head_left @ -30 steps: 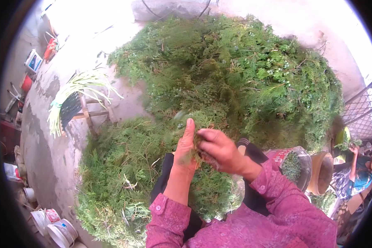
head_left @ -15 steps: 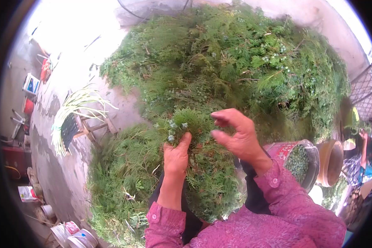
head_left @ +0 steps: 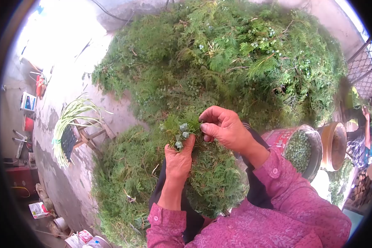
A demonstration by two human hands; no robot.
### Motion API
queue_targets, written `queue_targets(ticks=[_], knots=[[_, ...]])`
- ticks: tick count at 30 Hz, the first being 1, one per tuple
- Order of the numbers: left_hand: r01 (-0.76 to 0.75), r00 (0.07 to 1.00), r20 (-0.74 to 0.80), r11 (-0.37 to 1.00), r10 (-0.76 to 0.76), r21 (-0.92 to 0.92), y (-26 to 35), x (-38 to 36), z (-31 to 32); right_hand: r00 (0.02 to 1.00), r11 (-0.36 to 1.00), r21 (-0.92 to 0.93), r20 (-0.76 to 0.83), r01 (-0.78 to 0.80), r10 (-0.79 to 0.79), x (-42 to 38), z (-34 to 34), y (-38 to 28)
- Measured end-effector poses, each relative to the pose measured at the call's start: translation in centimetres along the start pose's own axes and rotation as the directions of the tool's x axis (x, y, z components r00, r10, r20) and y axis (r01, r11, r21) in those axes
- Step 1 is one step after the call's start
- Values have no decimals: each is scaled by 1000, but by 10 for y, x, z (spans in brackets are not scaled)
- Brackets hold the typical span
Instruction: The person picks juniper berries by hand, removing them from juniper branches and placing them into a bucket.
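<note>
My left hand (head_left: 180,159) is closed around a green sprig (head_left: 170,126), its thumb beside several pale blue-green cones (head_left: 182,136). Just right of the sprig is my right hand (head_left: 225,128), its thumb and fingers pinched together near the foliage; what lies between the fingertips is too small to make out. Cut evergreen branches (head_left: 161,62) form a large heap beyond my hands, and more greenery (head_left: 124,177) lies to the left and around my legs.
To the right, a red bucket (head_left: 277,138) holds many green cones (head_left: 298,152), beside a brown bucket (head_left: 332,146). Long green stalks (head_left: 68,120) drape over a wooden stool (head_left: 87,138) at left. Another person's arm (head_left: 367,128) shows at far right.
My right hand has moved left and closer to the sprig, and its spread fingers have closed into a pinch. The cones by my left thumb show more clearly.
</note>
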State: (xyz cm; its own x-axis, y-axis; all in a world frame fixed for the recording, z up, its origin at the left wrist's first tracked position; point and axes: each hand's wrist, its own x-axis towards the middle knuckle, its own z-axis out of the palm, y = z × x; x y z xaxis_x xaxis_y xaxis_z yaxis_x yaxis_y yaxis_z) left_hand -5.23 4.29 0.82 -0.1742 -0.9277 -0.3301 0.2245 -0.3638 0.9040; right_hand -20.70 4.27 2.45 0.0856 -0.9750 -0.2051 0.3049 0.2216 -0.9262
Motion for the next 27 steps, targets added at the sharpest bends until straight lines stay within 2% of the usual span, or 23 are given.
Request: queue_targets(ticks=[1, 3, 4, 5, 6, 7, 8, 10, 12, 14, 15, 17, 18, 19, 20, 22, 24, 26, 27], knots=[[-25, 1000, 15, 1000, 25, -3, -3, 1, -2, 1000, 1000, 2, 5, -3, 3, 0, 2, 2], [-52, 998, 25, 999, 52, -4, -3, 2, -6, 991, 944, -309, -22, 116, -129, 1, 5, 6], [-76, 997, 35, 997, 75, 18, -3, 1, -7, 992, 945, -307, -19, 116, -128, 1, 5, 5], [-99, 994, 47, 994, 97, 40, -3, 1, -8, 1000, 995, -104, -3, -2, 1, 2, 3, 3], [-98, 994, 44, 994, 97, 40, -3, 1, -11, 991, 987, 97, 39, -129, 126, 3, 0, 2], [-93, 994, 68, 995, 90, 40, -3, 0, -13, 992, 949, 291, 45, -123, 114, 5, -5, 0], [-87, 993, 88, 995, 83, 39, -4, -2, -15, 991, 949, 289, 50, -130, 121, 7, -12, -3], [-29, 997, 73, 998, 26, 48, -5, -4, -18, 990, 901, 414, -104, 128, -93, 14, -23, -11], [31, 997, 70, 998, -35, 57, -6, -5, -17, 992, 905, 415, -112, 96, -54, 12, -21, -15], [95, 991, 85, 989, -104, 110, -8, -5, -17, 993, 926, 361, 69, -113, 95, 13, -11, -12], [97, 990, 87, 989, -107, 113, -9, -5, -17, 993, 925, 364, 67, -113, 95, 12, -9, -11], [-20, 989, 147, 979, -10, 203, -11, -3, -14, 975, 980, 86, 146, -181, 167, 14, -7, -13], [-20, 989, 145, 979, -10, 203, -13, -2, -15, 961, 978, -59, 178, -202, 210, 15, -6, -13], [-44, 985, 172, 973, 5, 226, -14, -1, -16, 973, 985, -132, 190, -109, 133, 15, -4, -9], [-68, 980, 199, 967, 18, 247, -15, 0, -16, 973, 985, -131, 191, -110, 134, 16, -6, -5], [-63, 979, 206, 951, -1, 302, -14, 1, -19, 964, 965, -258, 241, -48, 113, 17, -9, 2], [-58, 977, 211, 931, -21, 359, -12, 1, -19, 965, 956, -279, 214, -86, 149, 17, -11, 2], [7, 983, 178, 979, -44, 202, -6, -2, -13, 976, 977, -200, 188, -73, 111, 17, -13, 5], [74, 978, 174, 973, -114, 218, 1, -5, -8, 986, 955, -291, 130, -59, 100, 14, -12, 1]])
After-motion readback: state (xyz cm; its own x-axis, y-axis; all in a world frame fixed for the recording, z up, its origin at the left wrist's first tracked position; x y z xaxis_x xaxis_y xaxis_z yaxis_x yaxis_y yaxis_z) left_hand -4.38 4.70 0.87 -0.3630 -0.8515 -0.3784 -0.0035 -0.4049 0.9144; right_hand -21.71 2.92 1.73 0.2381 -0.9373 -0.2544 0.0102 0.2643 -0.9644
